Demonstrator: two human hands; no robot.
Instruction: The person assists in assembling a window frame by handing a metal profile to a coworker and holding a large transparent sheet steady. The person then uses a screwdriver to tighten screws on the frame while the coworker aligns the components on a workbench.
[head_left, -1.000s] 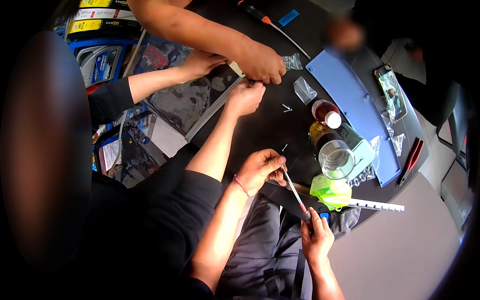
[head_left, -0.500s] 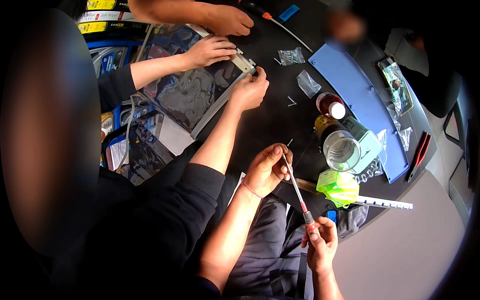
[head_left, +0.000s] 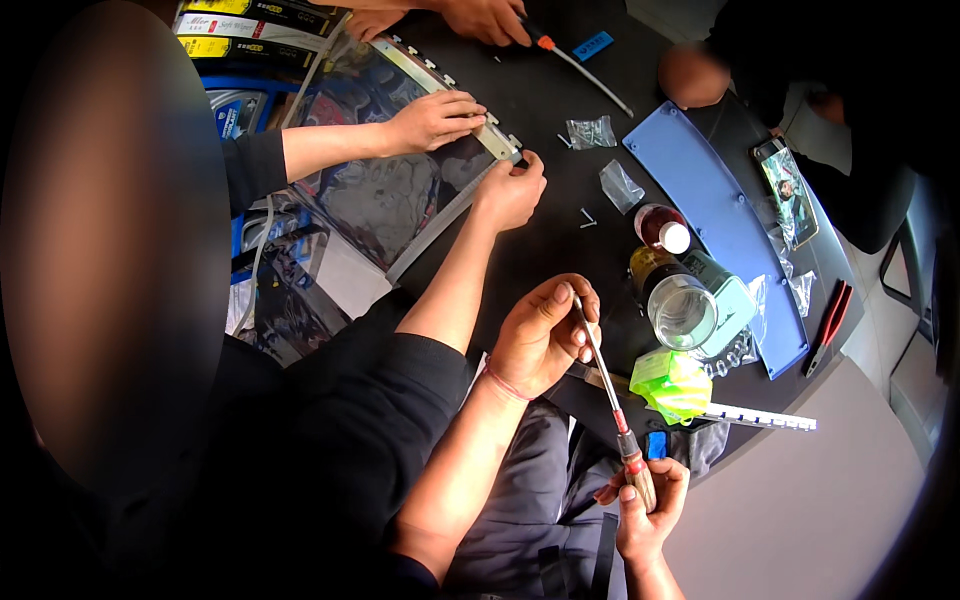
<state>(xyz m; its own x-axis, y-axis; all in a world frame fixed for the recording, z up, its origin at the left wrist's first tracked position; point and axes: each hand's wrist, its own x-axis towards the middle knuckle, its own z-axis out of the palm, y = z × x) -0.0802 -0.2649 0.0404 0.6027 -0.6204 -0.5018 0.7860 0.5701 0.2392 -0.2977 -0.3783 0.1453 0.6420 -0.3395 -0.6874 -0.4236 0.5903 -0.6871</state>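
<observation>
A screwdriver [head_left: 604,378] with a long metal shaft and a red-and-wood-coloured handle slants between my two hands over my lap. My left hand [head_left: 540,338] pinches the shaft close to its tip; whether a small screw is there too is hidden by the fingers. Lower right, my right hand [head_left: 652,508] is closed round the handle. On the dark table beyond my left hand lie loose screws [head_left: 588,218]. To the left, a co-worker's two hands [head_left: 512,193] hold a metal strip [head_left: 497,140] on the edge of a clear plastic sheet [head_left: 378,205].
Right of my hands stand a clear jar [head_left: 683,312], a red bottle with a white cap [head_left: 662,228] and a yellow-green packet [head_left: 672,385]. A long blue panel [head_left: 722,225], red-handled pliers [head_left: 832,325] and a phone [head_left: 788,195] lie farther right. Another person's hand [head_left: 487,18] is at the far edge.
My right hand and the handle have shifted slightly down and right in view. The far person's hand has closed on an orange-and-black screwdriver. My left hand keeps its pinch.
</observation>
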